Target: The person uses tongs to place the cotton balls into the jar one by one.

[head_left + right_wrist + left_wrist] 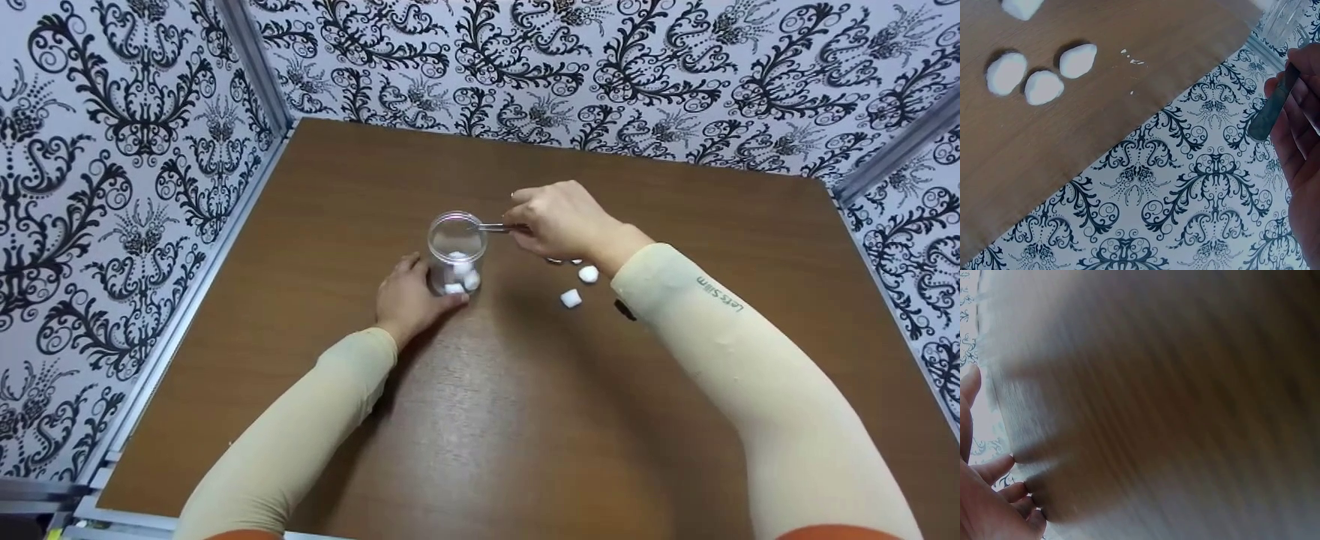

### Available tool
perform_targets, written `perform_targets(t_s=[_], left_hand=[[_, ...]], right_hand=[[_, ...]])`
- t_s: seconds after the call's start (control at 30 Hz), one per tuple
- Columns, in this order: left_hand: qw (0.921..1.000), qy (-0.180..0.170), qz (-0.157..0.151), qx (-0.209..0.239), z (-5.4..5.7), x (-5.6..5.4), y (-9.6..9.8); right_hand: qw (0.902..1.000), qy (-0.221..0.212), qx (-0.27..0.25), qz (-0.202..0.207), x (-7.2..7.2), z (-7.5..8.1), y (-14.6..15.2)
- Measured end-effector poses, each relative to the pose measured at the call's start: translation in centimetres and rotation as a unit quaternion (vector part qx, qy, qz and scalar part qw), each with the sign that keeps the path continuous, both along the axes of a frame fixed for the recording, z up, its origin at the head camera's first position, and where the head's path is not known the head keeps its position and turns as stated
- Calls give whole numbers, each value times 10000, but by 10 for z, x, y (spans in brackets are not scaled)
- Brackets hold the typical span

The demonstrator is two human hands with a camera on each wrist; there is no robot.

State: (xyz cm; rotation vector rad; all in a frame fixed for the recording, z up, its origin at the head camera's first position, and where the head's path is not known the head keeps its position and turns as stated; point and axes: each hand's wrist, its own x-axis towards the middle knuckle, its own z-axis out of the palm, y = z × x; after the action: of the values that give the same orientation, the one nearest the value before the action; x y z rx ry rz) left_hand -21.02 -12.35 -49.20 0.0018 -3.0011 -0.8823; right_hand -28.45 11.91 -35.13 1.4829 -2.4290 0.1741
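Note:
A clear jar (457, 251) with several white cotton balls (470, 280) in it stands on the table. My left hand (416, 296) holds the jar low on its left side, with the thumb across the front. Fingers (994, 468) of that hand show at the edge of the left wrist view, where the jar is not visible. Level with the jar's mouth, my right hand (559, 219) pinches a slim metal utensil (495, 227), its far end over the rim. The right wrist view shows the utensil's flat, rounded handle end (1266, 121); its tip is too small to make out.
Loose cotton balls (1044, 87) lie on the brown table (480, 420) near the right forearm, with small white scraps (1131, 59) close by. A dark object (625, 309) shows under the right wrist. Patterned walls (540, 67) in metal frames stand at the back and sides.

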Motion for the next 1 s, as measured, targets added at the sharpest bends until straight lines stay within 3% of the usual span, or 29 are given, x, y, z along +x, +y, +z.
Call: perform_targets(t_s=[0.2,0.37,0.77,1.0], left_hand=[[10000,39,-29,5,-2,-1,0],[10000,26,-35,55,-4,-1,-1],[10000,-82,-48,-30,0,-2,-3],[9999,-71,-77,17,-2,-3,-1]], right_hand=[[9997,150,-189,20,3,2,18],[9991,248,-328,-75,7,-5,50],[9978,-4,96,-661,34,-56,135],[9954,-184,246,-912,44,-77,161]])
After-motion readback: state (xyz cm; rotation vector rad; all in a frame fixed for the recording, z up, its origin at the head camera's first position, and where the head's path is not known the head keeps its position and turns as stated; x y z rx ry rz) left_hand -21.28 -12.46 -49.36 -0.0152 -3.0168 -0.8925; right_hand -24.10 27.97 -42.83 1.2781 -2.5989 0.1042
